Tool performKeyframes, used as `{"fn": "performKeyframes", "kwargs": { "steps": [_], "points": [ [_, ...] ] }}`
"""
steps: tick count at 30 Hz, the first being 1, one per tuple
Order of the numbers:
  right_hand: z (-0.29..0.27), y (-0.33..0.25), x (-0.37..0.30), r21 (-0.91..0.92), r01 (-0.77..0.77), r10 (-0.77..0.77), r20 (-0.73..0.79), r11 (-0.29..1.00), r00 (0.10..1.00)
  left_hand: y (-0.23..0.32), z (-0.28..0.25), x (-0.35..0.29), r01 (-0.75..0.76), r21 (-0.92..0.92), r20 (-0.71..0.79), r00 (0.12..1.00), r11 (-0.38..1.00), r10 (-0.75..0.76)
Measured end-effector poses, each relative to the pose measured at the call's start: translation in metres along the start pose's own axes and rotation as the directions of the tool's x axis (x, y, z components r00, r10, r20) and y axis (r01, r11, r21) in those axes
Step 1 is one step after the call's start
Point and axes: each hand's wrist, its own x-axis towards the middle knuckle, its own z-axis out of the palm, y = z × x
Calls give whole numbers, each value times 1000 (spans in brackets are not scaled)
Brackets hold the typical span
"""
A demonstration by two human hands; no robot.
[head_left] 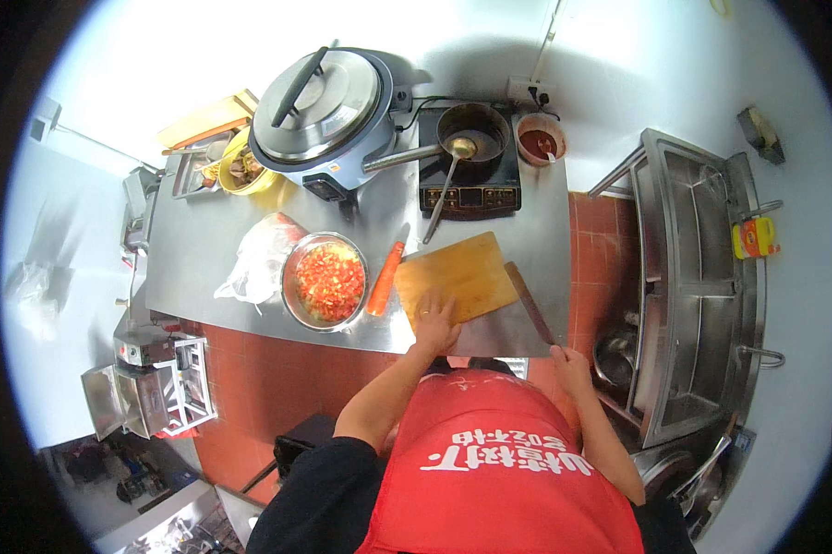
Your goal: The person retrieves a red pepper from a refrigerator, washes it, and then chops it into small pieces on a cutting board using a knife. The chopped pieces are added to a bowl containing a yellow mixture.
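My left hand (437, 319) lies with its fingers spread on the near left part of a wooden cutting board (467, 268). My right hand (573, 367) grips a knife (530, 303) at its near end, and the long blade points away from me along the board's right edge. No food lies on the board. Left of it rests a long orange carrot (385, 281). Beyond that stands a steel bowl (288, 297) full of chopped red and pale pieces (329, 281).
A large lidded cooker (328, 125) stands at the back. Beside it, a pan (455, 118) with a ladle (446, 194) sits on a black induction cooktop (471, 200), near a bowl of red sauce (539, 140). A plastic bag (254, 263) and yellow bowl (268, 183) lie left; a steel sink (698, 286) is right.
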Motion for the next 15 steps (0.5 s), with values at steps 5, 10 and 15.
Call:
{"fn": "performKeyframes", "kwargs": {
  "steps": [5, 10, 15],
  "points": [
    [47, 10, 8, 14, -50, 50, 6, 999, 999, -41, -49, -6, 132, -239, -510, 826, 962, -241],
    [85, -8, 2, 161, -128, 121, 55, 979, 991, -63, -87, 20, 194, -246, -194, 950, 950, -245],
    [107, 0, 8, 248, -241, 219, 116, 938, 969, -26, -92, 34, -329, -648, -346, 931, 687, 119]
  ]
}}
